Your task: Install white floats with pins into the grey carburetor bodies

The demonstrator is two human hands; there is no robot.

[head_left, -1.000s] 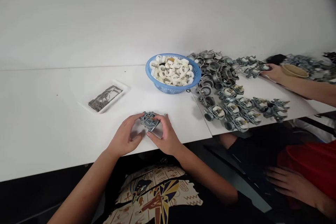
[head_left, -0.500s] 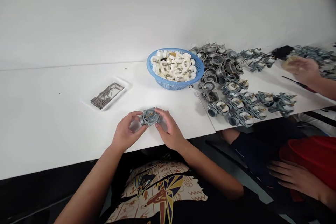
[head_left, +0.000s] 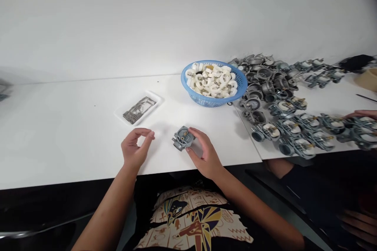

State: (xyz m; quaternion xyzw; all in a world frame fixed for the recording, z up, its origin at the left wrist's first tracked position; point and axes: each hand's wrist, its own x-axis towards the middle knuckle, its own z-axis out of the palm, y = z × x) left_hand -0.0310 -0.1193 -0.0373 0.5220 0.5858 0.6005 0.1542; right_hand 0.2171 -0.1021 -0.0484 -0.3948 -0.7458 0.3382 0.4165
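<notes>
While right hand (head_left: 206,155) holds metal housing (head_left: 183,138) (underside hidden), left hand (head_left: 134,147) pinched, contents unclear.

Lighting: bright and diffuse, apparently from overhead. Tabletop (head_left: 73,141): read near-white; the white tray's (head_left: 161,99) left rim washed into it. Wall (head_left: 147,19): was pale grey, darkening to black at the upper right corner. Shadows: lay soft near the left hand (head_left: 134,150) and the right hand (head_left: 205,155); the space beneath the table was deeply dark. Glare: streaked a metal bar (head_left: 14,235). Focus: held fairly clear on the carburetor body (head_left: 183,138); a co-worker's hand (head_left: 361,224), lower right, was dim and blurred.
</notes>
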